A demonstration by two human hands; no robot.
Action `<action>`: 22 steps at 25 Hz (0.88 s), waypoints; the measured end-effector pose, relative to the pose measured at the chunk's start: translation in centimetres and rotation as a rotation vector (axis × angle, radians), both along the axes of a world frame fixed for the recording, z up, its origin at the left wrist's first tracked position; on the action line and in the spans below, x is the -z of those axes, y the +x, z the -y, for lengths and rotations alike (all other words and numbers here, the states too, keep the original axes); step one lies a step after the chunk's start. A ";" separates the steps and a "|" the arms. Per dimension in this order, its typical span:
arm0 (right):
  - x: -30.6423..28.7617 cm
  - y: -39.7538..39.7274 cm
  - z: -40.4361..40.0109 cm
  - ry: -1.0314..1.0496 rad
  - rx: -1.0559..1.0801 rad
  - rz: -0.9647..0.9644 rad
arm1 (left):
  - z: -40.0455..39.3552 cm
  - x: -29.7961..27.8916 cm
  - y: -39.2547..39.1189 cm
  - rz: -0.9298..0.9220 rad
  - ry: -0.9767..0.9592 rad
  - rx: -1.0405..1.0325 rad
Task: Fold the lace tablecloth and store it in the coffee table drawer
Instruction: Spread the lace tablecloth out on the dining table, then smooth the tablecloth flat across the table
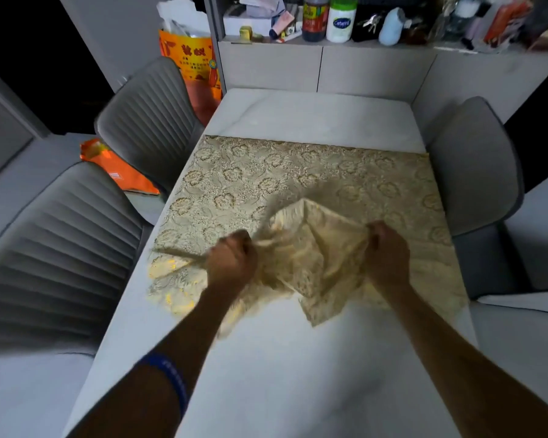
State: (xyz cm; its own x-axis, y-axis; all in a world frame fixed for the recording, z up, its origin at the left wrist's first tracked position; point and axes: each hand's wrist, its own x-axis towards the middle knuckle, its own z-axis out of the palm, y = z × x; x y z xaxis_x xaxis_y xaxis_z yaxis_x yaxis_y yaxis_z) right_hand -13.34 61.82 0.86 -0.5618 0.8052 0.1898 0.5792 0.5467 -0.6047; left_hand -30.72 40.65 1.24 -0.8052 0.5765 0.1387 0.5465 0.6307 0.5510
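Observation:
A cream and gold lace tablecloth point(266, 178) with a flower pattern lies across the middle of a white marble table point(314, 115). Its near part is bunched and lifted off the table between my hands. My left hand point(231, 262) grips the gathered lace at its left side, fist closed around a stretched fold. My right hand point(386, 254) grips the bunched lace at its right side. A loose corner hangs down toward me below the bunch. The far half of the cloth lies flat. No drawer or coffee table is in view.
Two grey padded chairs point(149, 121) stand along the table's left side and one grey chair point(478, 165) on the right. Orange bags point(193, 58) sit at the back left. A cluttered shelf with bottles and a white jar point(340, 22) runs behind the table.

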 end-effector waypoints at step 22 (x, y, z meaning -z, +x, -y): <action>10.7 22.2 36.5 0.037 -0.192 0.792 | 26.4 12.5 23.0 0.152 -0.798 0.517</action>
